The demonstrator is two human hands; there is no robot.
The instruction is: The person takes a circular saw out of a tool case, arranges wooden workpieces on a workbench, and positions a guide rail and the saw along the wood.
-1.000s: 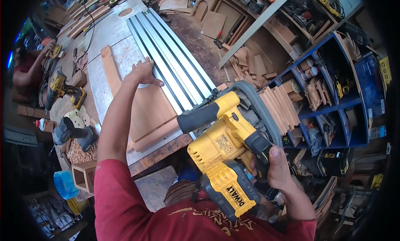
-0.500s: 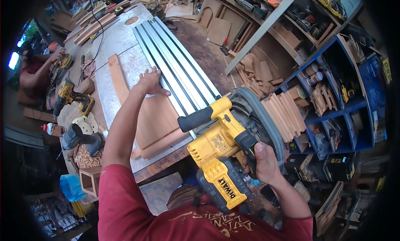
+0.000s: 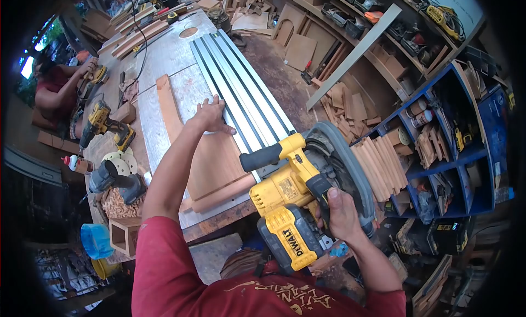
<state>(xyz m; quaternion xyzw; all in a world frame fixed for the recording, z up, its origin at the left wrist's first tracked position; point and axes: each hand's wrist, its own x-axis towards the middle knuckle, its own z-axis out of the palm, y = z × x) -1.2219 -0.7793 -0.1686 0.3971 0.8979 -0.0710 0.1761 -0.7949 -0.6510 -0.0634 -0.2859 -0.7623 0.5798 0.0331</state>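
My right hand (image 3: 345,213) is wrapped round the rear handle of a yellow and black cordless track saw (image 3: 279,186), its battery facing me. The saw sits at the near end of a silver guide rail (image 3: 244,89) with dark strips, which runs away along the bench. My left hand (image 3: 211,117), fingers spread, presses at the rail's left edge and over a brown wooden panel (image 3: 216,161). A narrow wooden strip (image 3: 169,106) lies left of that panel. The blade is hidden from view.
Left on the bench (image 3: 159,114) stand a yellow drill (image 3: 104,122), a grey drill (image 3: 115,180) and sanding discs (image 3: 123,161). A co-worker (image 3: 57,92) holds a sander at far left. Blue shelves (image 3: 438,172) and stacked wood slats (image 3: 378,166) are at right.
The whole view has shifted slightly, with the bench scene moving right and down. My left hand remains spread at the rail and my right hand keeps its grip on the saw.
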